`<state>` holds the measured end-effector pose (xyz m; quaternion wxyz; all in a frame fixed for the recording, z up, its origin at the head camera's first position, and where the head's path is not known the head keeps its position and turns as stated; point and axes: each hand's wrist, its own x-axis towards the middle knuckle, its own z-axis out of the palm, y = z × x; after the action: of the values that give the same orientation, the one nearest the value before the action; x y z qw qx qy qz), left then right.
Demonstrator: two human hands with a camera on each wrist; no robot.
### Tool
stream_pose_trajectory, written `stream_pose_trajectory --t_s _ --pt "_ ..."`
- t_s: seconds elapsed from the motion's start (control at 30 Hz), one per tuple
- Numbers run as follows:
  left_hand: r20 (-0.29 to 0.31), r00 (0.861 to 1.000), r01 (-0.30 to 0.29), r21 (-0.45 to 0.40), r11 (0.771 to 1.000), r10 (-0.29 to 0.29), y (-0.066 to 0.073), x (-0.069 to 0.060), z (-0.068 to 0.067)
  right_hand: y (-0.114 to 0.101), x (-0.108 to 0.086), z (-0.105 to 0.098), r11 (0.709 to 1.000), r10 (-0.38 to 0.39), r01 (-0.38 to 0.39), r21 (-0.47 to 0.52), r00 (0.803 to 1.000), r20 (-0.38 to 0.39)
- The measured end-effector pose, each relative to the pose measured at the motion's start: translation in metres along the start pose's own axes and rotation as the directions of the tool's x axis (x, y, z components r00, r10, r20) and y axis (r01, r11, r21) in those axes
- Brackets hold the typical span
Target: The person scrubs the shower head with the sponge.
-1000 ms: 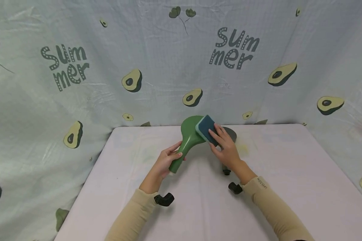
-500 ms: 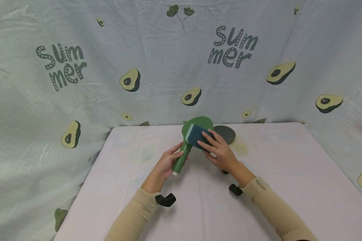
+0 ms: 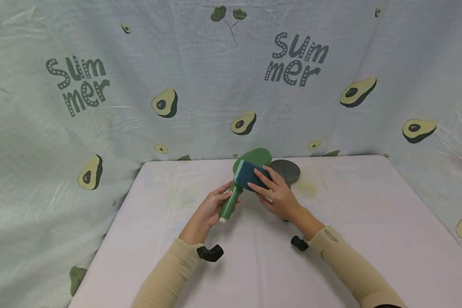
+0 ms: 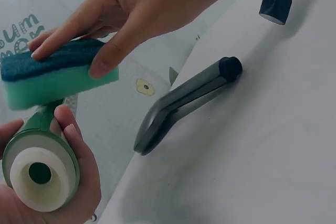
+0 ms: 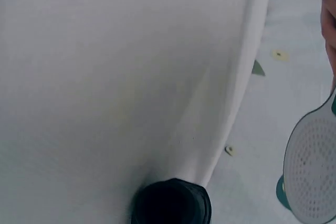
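Note:
My left hand (image 3: 212, 205) grips the handle of a green shower head (image 3: 253, 159), held tilted above the table with its round head pointing away. In the left wrist view its white hollow connector (image 4: 43, 179) faces the camera; in the right wrist view its pale perforated face (image 5: 313, 166) shows. My right hand (image 3: 280, 196) holds a sponge (image 3: 250, 176), dark blue on top and light teal underneath, between thumb and fingers. The sponge lies over the shower head's neck and lower back. Its contact surface is hidden in the head view.
A dark grey shower head (image 3: 286, 170) lies on the table behind my right hand; its handle (image 4: 197, 87) angles across the left wrist view. The white-covered table (image 3: 362, 205) ends at a printed curtain (image 3: 200, 64). Black wrist mounts (image 3: 210, 253) sit by both sleeves.
The sponge has moved left and down from the head's right edge to the neck. The green shower head has turned, its head swinging right. Both hands keep their holds.

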<state>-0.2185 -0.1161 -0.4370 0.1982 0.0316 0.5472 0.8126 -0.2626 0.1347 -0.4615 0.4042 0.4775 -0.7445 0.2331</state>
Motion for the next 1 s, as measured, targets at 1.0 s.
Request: stream_pose_trajectory --t_s 1.0 --pt "0.095 0.994 -0.056 0.029 0.998 0.053 -0.001 -0.007 -0.005 0.001 -0.008 -0.01 0.857 0.483 -0.382 0.345 0.829 -0.28"
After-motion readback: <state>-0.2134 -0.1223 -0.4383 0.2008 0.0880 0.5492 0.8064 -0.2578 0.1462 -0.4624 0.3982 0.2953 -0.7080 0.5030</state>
